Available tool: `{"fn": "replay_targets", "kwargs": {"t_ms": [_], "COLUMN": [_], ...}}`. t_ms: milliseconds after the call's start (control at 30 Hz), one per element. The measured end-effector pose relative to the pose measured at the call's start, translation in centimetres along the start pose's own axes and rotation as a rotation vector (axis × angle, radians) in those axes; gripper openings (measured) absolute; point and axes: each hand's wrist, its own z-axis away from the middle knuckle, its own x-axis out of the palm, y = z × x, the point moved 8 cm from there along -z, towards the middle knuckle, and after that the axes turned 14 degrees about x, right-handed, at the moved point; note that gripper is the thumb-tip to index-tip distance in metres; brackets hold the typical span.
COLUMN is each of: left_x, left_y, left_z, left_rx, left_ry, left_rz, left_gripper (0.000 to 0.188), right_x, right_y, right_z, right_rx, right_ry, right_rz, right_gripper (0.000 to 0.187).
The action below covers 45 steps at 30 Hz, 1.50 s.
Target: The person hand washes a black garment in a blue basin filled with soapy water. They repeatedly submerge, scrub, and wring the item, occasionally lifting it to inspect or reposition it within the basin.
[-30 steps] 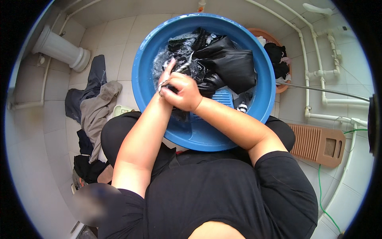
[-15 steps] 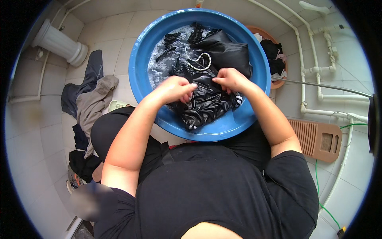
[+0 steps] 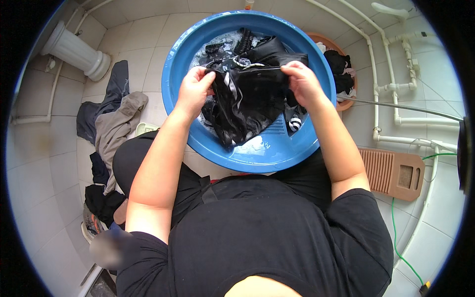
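Note:
A wet black garment (image 3: 247, 101) with white stripes and a white drawstring hangs stretched between my two hands above a big blue basin (image 3: 257, 156). My left hand (image 3: 194, 90) grips its left edge, my right hand (image 3: 303, 84) grips its right edge. More dark clothes (image 3: 232, 47) lie in soapy water at the far side of the basin. The basin stands on the tiled floor just in front of my knees.
A pile of grey and dark clothes (image 3: 111, 123) lies on the floor at my left. A brown bowl with dark clothes (image 3: 341, 69) sits behind the basin on the right. A brown washboard (image 3: 393, 172) lies at right, near white pipes (image 3: 391, 74). A white pedestal (image 3: 74, 49) stands far left.
My hands have moved apart and lifted, spreading the black garment open between them; a second ago they were pressed together on the bunched cloth.

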Motion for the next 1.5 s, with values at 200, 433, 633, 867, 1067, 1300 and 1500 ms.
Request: {"fn": "replay_targets", "kwargs": {"t_ms": [200, 433, 633, 867, 1067, 1300, 1500], "left_x": [4.6, 6.7, 4.1, 0.5, -2.9, -4.5, 0.1], "left_y": [1.9, -0.8, 1.0, -3.6, -8.3, -12.9, -7.7], "left_z": [1.9, 4.1, 0.2, -1.5, -1.4, -1.8, -2.4], "left_rx": [-0.101, 0.203, -0.083, -0.368, -0.386, -0.464, -0.449], "left_ry": [-0.396, -0.875, -0.408, 0.434, 0.615, 0.686, 0.460], "left_rz": [0.059, -1.245, 0.316, 0.810, 0.192, 0.382, 0.576], "left_gripper": [0.023, 0.048, 0.027, 0.049, 0.045, 0.043, 0.048], "right_x": [2.5, 2.9, 2.7, 8.9, 13.4, 12.1, 15.6], "right_y": [-3.7, -2.3, -2.0, -3.1, 4.8, 4.1, 0.8], "right_z": [5.8, 6.4, 3.0, -5.7, -13.5, -16.1, -3.8], "right_rx": [-0.130, -0.171, -0.220, -0.397, -0.306, -0.223, -0.739], "right_ry": [-0.372, -0.418, -0.192, -0.318, 0.182, 0.260, -0.058], "right_rz": [-0.165, 0.099, 1.078, 0.422, 1.409, 1.128, 0.588], "right_gripper": [0.009, 0.032, 0.045, 0.029, 0.036, 0.040, 0.024]}}
